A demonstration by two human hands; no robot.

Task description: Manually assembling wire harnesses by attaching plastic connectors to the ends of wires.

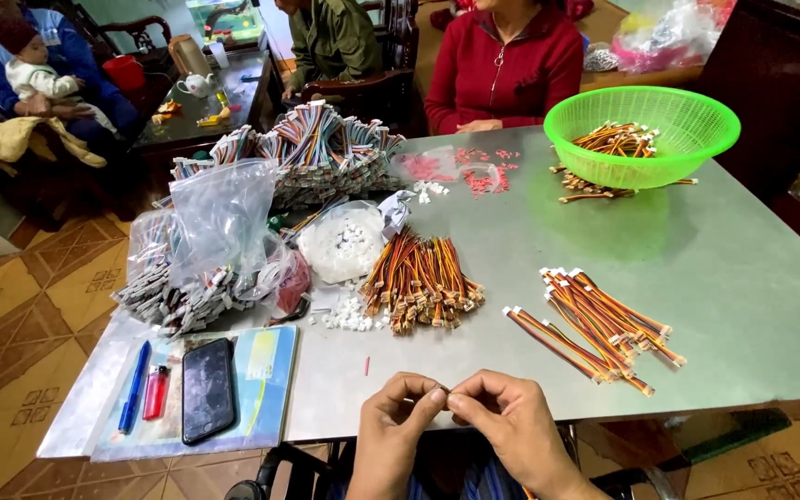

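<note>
My left hand (398, 428) and my right hand (507, 426) meet at the near edge of the grey metal table (548, 241), fingertips pinched together on something too small to make out. Just beyond them lies a pile of orange, red and black wire leads with small connectors (421, 281). To the right lies a row of finished striped wire leads with white plugs (601, 324). Loose white connector housings (349, 315) sit left of the pile.
A green mesh basket (643, 134) with wire leads stands far right. Clear plastic bags (219, 222) and stacked ribbon cable bundles (321, 148) fill the left. A phone (207, 389), blue pen and red lighter lie near left. A person in red (504, 60) sits opposite.
</note>
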